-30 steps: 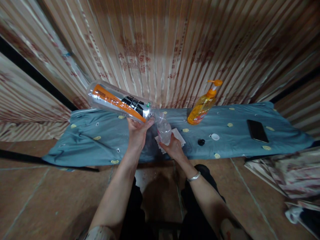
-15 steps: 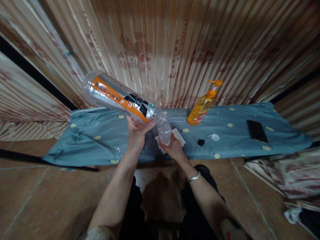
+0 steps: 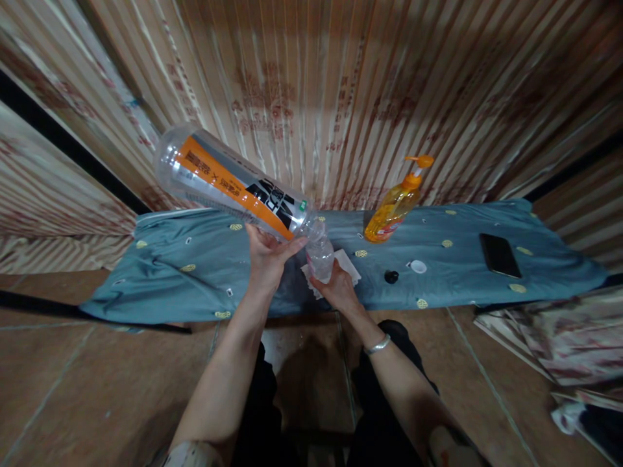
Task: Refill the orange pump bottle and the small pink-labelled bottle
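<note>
My left hand [image 3: 268, 256] is wrapped round the neck end of a large clear bottle [image 3: 228, 181] with an orange and black label. That bottle is tilted, its base raised to the left and its mouth down at the top of a small clear bottle [image 3: 320, 258]. Fingers of my right hand [image 3: 338, 285] close round the small bottle's lower right side, keeping it nearly upright over a white paper [image 3: 348, 264]. Whether liquid is passing between the two mouths cannot be made out.
On the blue cloth-covered surface [image 3: 204, 285] stand an orange pump bottle [image 3: 393, 211], a small black cap [image 3: 391, 277], a white round cap [image 3: 418, 266] and a dark phone [image 3: 500, 255]. A striped curtain [image 3: 311, 104] hangs behind; dark bars slope at both sides.
The large bottle's base has risen a little, tilting it more steeply, and its label has turned slightly. My right hand and the small bottle have hardly moved.
</note>
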